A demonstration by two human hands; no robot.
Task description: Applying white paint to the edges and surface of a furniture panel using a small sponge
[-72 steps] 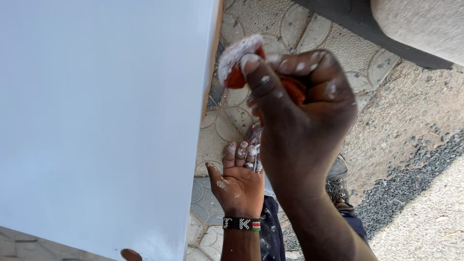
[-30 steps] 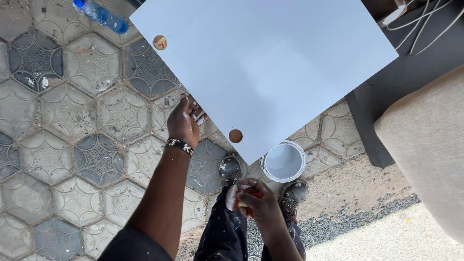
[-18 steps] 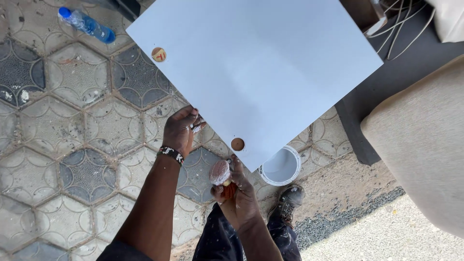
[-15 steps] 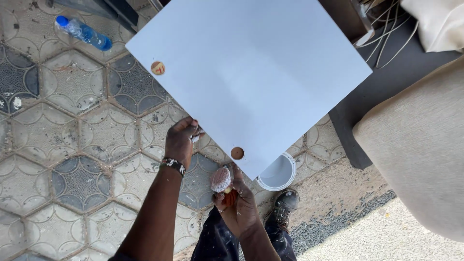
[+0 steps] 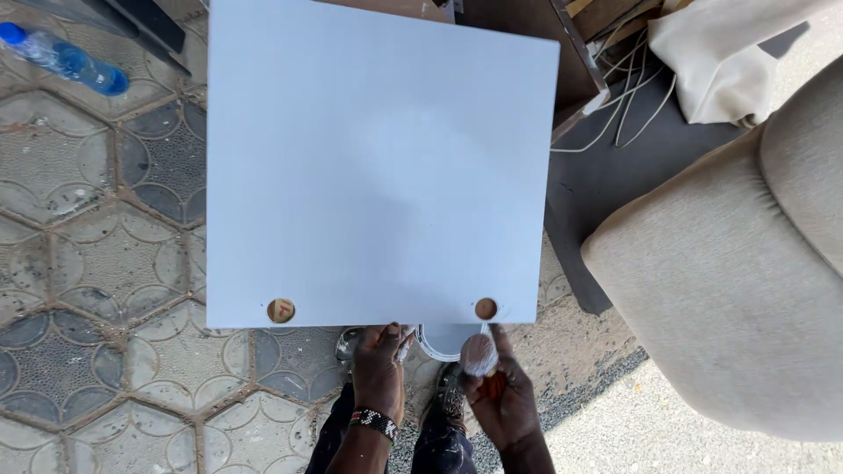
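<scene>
A large white rectangular board (image 5: 378, 158) fills the middle of the view, with two round brown holes near its near edge. My left hand (image 5: 379, 369), with a beaded band on the wrist, grips the board's near edge between the holes. My right hand (image 5: 500, 399) is below the right-hand hole and holds a small orange pad with a whitish, dusty face (image 5: 479, 354), just off the board's edge. A white round bucket (image 5: 443, 341) sits on the ground under the edge, mostly hidden by the board.
Hexagonal paving (image 5: 97, 219) lies at the left, with a blue plastic bottle (image 5: 66, 60) at the top left. A beige upholstered seat (image 5: 738, 263) stands at the right. Dark boards (image 5: 615, 167), loose cables and a pale cloth (image 5: 711, 53) lie at the top right.
The view has swung so the board now lies square. My right hand with the pad came down from beside the board's edge, then rose to just below the right-hand hole. My left hand kept its grip.
</scene>
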